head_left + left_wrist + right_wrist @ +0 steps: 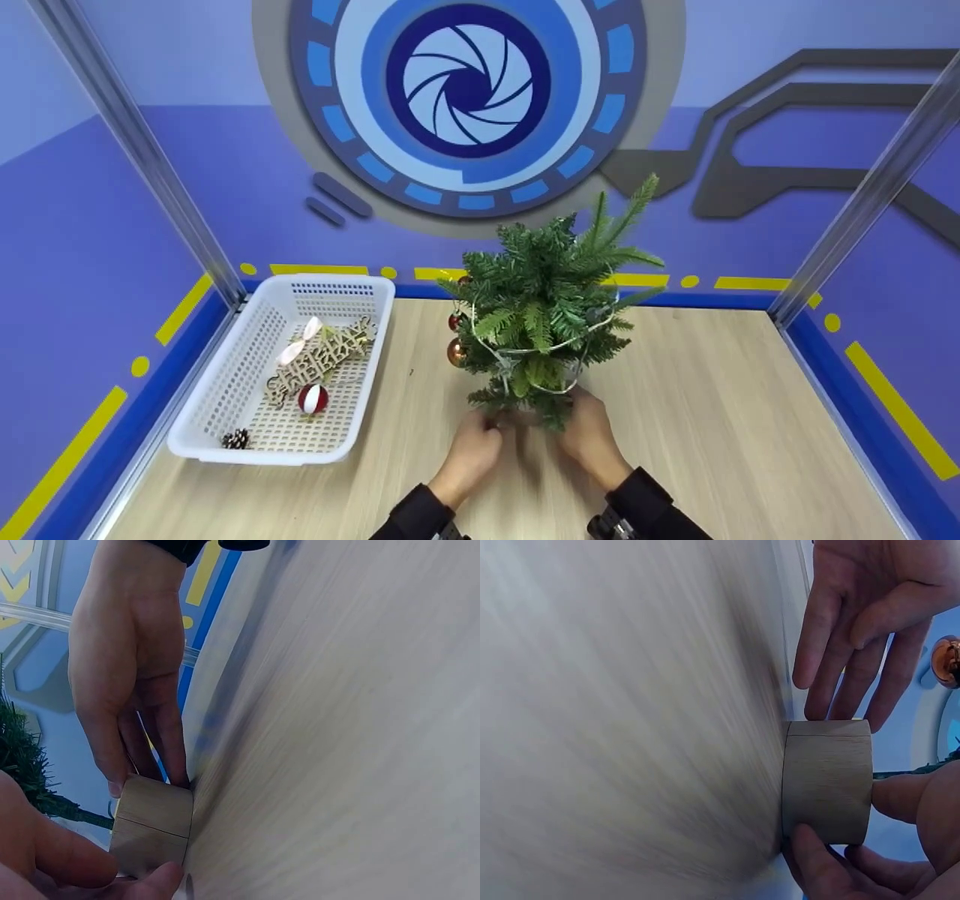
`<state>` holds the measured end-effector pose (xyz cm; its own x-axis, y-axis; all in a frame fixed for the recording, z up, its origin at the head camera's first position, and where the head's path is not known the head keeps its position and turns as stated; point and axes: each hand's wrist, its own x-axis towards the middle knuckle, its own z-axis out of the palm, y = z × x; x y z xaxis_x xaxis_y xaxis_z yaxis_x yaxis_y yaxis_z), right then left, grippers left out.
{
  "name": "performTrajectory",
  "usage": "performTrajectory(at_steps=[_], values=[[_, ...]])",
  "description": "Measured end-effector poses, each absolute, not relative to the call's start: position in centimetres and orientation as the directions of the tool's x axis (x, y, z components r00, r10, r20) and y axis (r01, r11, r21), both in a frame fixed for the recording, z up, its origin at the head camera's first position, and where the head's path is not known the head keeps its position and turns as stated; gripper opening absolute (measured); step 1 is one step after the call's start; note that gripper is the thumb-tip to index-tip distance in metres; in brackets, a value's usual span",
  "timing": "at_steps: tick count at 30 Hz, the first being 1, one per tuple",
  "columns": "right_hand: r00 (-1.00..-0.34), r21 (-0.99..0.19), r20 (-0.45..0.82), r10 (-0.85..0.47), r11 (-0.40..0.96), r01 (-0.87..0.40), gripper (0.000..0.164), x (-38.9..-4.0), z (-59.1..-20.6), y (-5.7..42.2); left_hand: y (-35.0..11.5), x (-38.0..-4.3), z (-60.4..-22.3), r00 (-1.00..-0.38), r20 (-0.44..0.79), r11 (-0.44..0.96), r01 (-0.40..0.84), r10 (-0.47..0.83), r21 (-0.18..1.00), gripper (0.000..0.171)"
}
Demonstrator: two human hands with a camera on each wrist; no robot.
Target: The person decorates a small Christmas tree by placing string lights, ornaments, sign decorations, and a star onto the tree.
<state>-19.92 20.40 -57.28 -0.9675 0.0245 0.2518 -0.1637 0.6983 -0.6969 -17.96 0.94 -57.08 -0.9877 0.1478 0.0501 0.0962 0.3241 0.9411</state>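
Observation:
A small artificial Christmas tree point(544, 296) stands on the table, with a pale garland string wound round it and several baubles at its left side. Both wrist views show its round wooden base point(826, 784) low against the tabletop. My right hand point(590, 427) grips this base, thumb on its top and fingers round the side. On the opposite side, my left hand point(476, 446) touches the base with nearly straight fingertips, as the right wrist view shows. Branches hide the base and many fingers in the head view.
Left of the tree is a white plastic basket point(182, 441). Inside lie gold lettering decorations point(322, 365), a pale pink bow point(298, 343), a red-and-white bauble point(313, 399) and a pinecone point(235, 439). Printed panels point(735, 262) in metal frames enclose the table.

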Motion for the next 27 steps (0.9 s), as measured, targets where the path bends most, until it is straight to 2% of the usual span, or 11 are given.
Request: performTrajectory(at_steps=[4,9,15,21,27], values=[[-0.963,-0.689,0.268,0.015,0.702,-0.181,0.037,-20.0,-57.3,20.5,1.0,-17.9,-57.1,-0.988,0.073,0.345,0.117,0.137,0.931,0.028],[-0.945,-0.657,0.325,-0.036,0.711,-0.252,0.033,-19.8,-57.3,20.8,1.3,-17.8,-57.3,-0.99,0.072,0.333,0.109,0.124,0.937,0.034],[-0.941,-0.662,0.331,-0.07,0.693,-0.284,0.046,-19.8,-57.3,21.2,1.5,-17.8,-57.4,-0.992,0.064,0.32,0.097,0.111,0.942,0.037],[-0.97,-0.702,0.242,-0.034,0.684,-0.199,0.033,-19.7,-57.3,21.4,1.1,-16.9,-57.5,-0.991,0.035,0.329,0.077,0.13,0.941,0.046],[-0.995,-0.813,0.099,0.024,0.578,-0.067,0.034,-18.5,-56.3,22.8,-0.4,-15.2,-57.0,-0.985,-0.012,0.285,0.038,0.171,0.958,0.045]])
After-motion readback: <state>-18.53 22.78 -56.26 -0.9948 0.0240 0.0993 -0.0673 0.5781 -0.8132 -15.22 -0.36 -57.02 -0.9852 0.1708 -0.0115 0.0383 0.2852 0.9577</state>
